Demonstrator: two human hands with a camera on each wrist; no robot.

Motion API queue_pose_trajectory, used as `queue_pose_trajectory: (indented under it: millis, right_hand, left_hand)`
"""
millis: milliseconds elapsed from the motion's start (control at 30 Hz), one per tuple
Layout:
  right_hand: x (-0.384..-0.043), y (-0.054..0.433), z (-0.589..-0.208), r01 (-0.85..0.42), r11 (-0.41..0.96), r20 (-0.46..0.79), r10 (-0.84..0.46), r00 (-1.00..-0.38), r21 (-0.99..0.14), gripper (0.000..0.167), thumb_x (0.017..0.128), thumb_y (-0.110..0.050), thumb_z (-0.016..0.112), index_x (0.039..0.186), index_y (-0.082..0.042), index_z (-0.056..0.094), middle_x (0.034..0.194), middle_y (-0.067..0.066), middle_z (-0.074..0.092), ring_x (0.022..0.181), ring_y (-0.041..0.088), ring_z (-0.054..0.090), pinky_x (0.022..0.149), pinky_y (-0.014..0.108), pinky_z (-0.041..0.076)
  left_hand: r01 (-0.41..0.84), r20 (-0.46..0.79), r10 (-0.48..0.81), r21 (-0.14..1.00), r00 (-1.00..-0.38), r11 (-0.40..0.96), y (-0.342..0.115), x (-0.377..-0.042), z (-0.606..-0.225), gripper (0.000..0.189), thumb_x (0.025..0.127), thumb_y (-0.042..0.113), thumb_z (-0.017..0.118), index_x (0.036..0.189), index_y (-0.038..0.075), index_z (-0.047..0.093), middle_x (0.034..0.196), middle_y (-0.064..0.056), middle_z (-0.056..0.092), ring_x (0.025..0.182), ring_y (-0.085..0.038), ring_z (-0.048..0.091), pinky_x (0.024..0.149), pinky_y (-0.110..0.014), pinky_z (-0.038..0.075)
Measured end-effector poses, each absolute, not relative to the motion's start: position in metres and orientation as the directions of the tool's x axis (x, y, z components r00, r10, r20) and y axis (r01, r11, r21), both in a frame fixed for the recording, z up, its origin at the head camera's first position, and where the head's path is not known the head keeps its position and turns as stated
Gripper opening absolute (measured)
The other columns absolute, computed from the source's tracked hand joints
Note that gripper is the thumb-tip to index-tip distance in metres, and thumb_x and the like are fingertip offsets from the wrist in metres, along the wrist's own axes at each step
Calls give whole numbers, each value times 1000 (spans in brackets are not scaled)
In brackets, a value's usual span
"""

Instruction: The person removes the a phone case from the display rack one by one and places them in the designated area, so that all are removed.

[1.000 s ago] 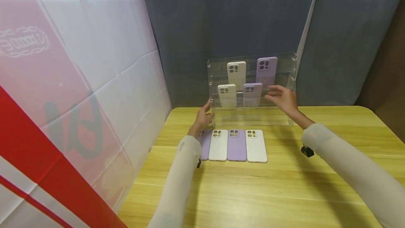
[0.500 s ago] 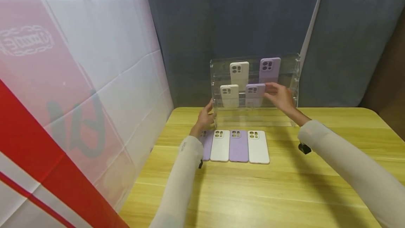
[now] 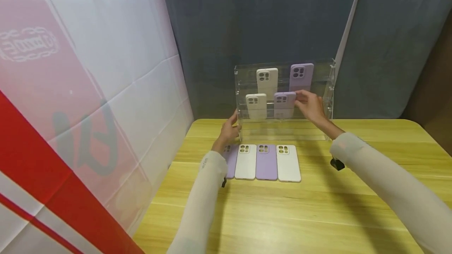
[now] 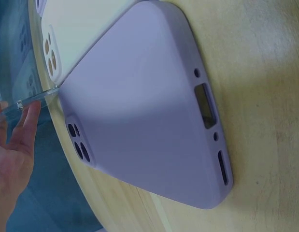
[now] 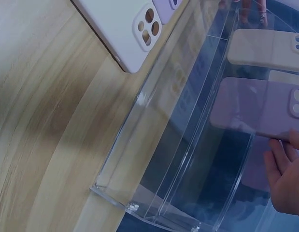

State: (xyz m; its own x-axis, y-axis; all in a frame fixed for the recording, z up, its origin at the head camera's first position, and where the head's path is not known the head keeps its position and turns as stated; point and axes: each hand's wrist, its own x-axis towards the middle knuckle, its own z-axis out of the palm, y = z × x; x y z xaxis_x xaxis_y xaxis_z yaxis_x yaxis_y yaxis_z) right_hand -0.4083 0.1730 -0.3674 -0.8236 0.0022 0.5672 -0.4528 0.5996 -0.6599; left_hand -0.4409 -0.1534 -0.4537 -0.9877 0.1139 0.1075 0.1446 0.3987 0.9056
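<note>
A clear acrylic display rack [image 3: 282, 130] stands at the back of the table and holds phone cases. My left hand [image 3: 229, 130] grips the rack's left side panel, with fingers and thumb on either face of its edge in the left wrist view. On the lower tier, my right hand [image 3: 312, 107] pinches the right edge of a purple phone case [image 3: 284, 107]. Beside that case on the left leans a white phone case [image 3: 256, 107]. The upper tier bears another white case [image 3: 267, 79] and another purple case [image 3: 301, 77].
Several phone cases lie in a row before the rack: a partly covered purple one [image 3: 230, 164], a white one [image 3: 245, 164], a purple one [image 3: 266, 164] and a white one [image 3: 289, 164]. The wooden table [image 3: 275, 214] has a grey curtain [image 3: 268, 19] behind it.
My right hand has moved left from beside the rack's cases to the lower purple case's right edge and taken hold there. The left hand stays on the side panel.
</note>
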Motion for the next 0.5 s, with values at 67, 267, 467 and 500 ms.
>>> queue_pose_trajectory:
  millis: [67,267,467,500]
  right_hand:
    - [-409,174,-366,-451,605,572,8,-820,-656,32,94,0,72,125,8,68,114,28,73,103,43,73,89,54,60]
    - [-407,178,-362,-442,574,549,17,-835,-689,32,95,2,71,126,9,66,116,29,71,106,45,72,91,54,59]
    - [-407,184,-357,-435,551,535,25,-844,-712,33,96,4,70,128,10,65,118,30,71,108,45,71,93,50,58]
    - [-406,184,-356,-434,556,537,27,-843,-709,33,95,3,70,127,10,65,117,30,71,108,45,71,93,49,59]
  left_hand:
    - [148,111,113,903,-987,403,-154,-441,-453,82,102,-1,57,164,40,23,167,-6,34,136,-40,55,96,-42,61]
    - [161,122,121,903,-985,398,-155,-439,-452,80,103,-1,56,165,38,24,167,-7,35,136,-42,54,95,-43,61]
    - [157,120,116,904,-986,397,-157,-439,-454,79,103,-1,57,165,36,25,166,-9,36,135,-43,55,94,-42,62]
    - [156,120,113,903,-986,400,-158,-439,-454,79,103,-1,57,165,35,25,166,-10,36,134,-43,56,94,-42,62]
